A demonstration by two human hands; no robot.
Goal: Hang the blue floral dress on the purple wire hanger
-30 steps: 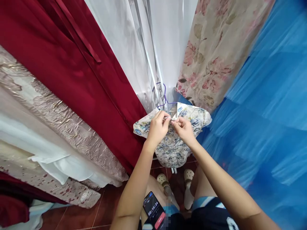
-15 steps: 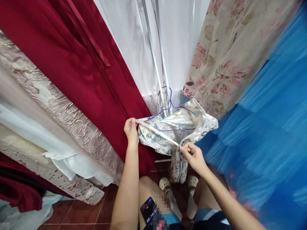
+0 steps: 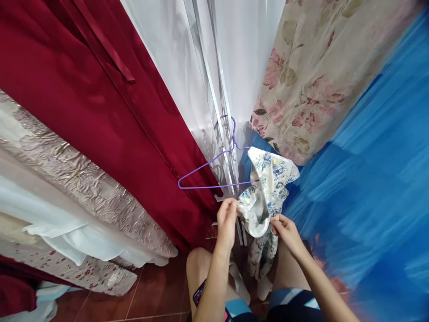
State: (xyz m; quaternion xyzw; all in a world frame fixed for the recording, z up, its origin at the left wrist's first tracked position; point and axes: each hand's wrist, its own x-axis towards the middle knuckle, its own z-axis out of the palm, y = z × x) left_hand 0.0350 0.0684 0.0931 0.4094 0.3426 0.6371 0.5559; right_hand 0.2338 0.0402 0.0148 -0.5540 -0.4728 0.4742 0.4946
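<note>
A white floral garment [image 3: 275, 176] hangs from the right half of a purple hanger [image 3: 204, 169], whose left half is bare. My left hand [image 3: 227, 219] pinches the loose left edge of the garment, below the hanger's bottom bar. Fingers closed, my right hand [image 3: 286, 230] grips the garment's front edge beside its white trim. The lower part of the garment dangles in twisted folds between my legs. The hanger's hook loops near shiny white ribbons [image 3: 219, 89].
Long red cloth [image 3: 110, 103] hangs at left, beside textured pink fabric [image 3: 83, 179]. White cloth [image 3: 161, 40], floral beige cloth [image 3: 311, 76] and blue tulle [image 3: 372, 156] hang behind and to the right. A phone [image 3: 198, 293] lies at my thigh above the red tiled floor [image 3: 157, 286].
The garment's left shoulder has come off the hanger. My left hand has moved right and down with that edge, and my right hand has shifted slightly down and right.
</note>
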